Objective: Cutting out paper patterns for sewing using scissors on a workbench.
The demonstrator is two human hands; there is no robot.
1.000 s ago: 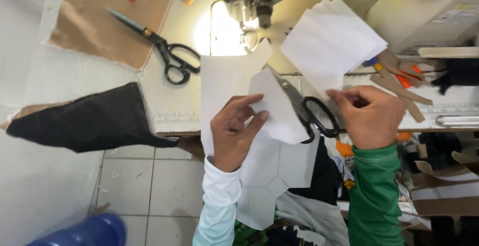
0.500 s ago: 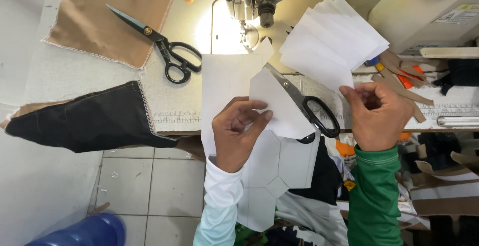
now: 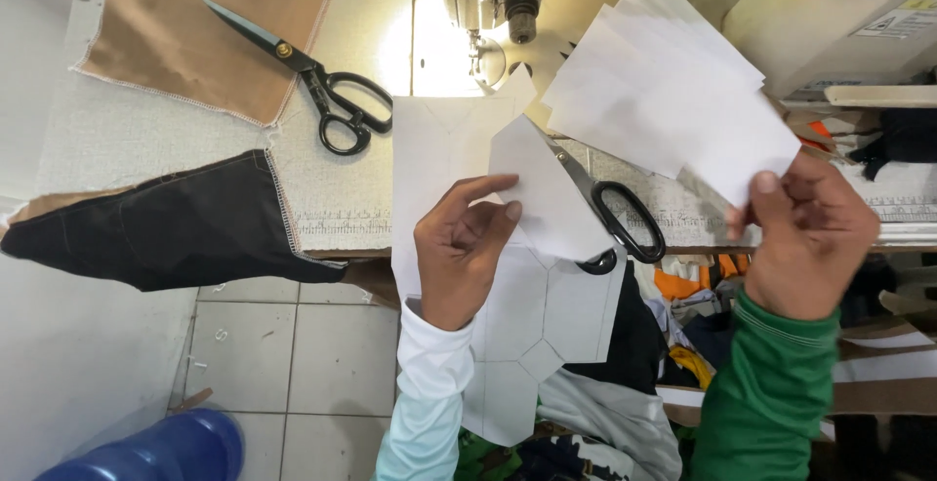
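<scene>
White paper piece (image 3: 547, 203): my left hand (image 3: 459, 252) is pinching it, lifted for checking.
Paper stack (image 3: 673, 100): my right hand (image 3: 810, 237) is gripping it fanned.

A cut paper piece (image 3: 547, 198) sits under the left hand (image 3: 464, 257), on a larger marked sheet (image 3: 527, 315). Scissors (image 3: 610, 213) lie between the left and right hand (image 3: 810, 237). A fanned paper stack (image 3: 673, 100) rises above the right hand. Further scissors (image 3: 312, 76) lie on the table (image 3: 146, 140), up-left of the left hand, beside dark fabric (image 3: 166, 232).

Labels: one item.
Small rectangular white label with yellow corner patch (image 3: 906, 19), stuck on the cream sewing machine body (image 3: 810, 22), upper right.
</scene>
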